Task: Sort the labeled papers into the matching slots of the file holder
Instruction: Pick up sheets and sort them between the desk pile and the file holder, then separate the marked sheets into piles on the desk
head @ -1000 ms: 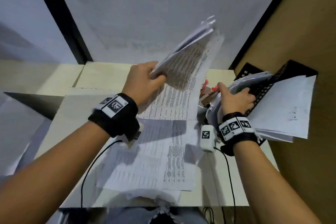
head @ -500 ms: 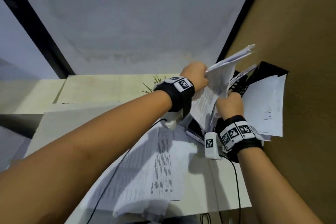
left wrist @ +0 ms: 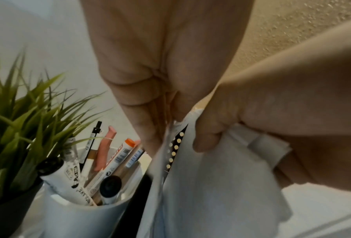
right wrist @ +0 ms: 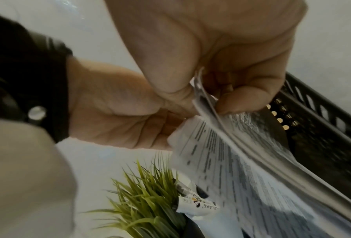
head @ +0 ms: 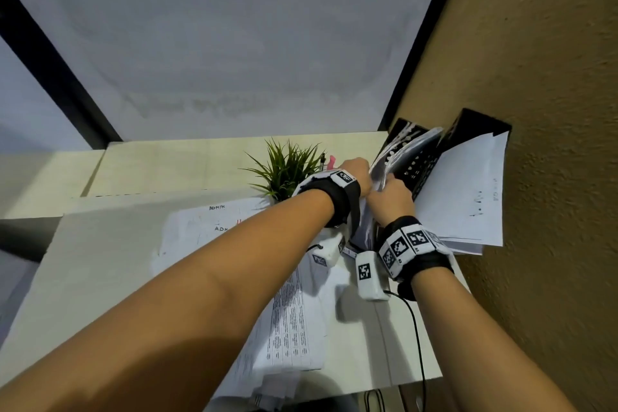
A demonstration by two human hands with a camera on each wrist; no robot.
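Together left hand, right hand grip papers (file holder slot).

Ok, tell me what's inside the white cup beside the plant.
The cup holds markers, pens and a pink piece, all standing up. Their lower ends and the cup's bottom are hidden by its wall.

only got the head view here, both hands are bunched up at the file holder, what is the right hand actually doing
Observer: The right hand pinches the top edge of the printed papers between thumb and fingers.
Operator: and the left
Observer: The left hand has its fingers laid along a sheet, beside the file holder wall.
Operator: whats by the plant
Observer: A white cup of markers and pens stands between the plant and the holder.
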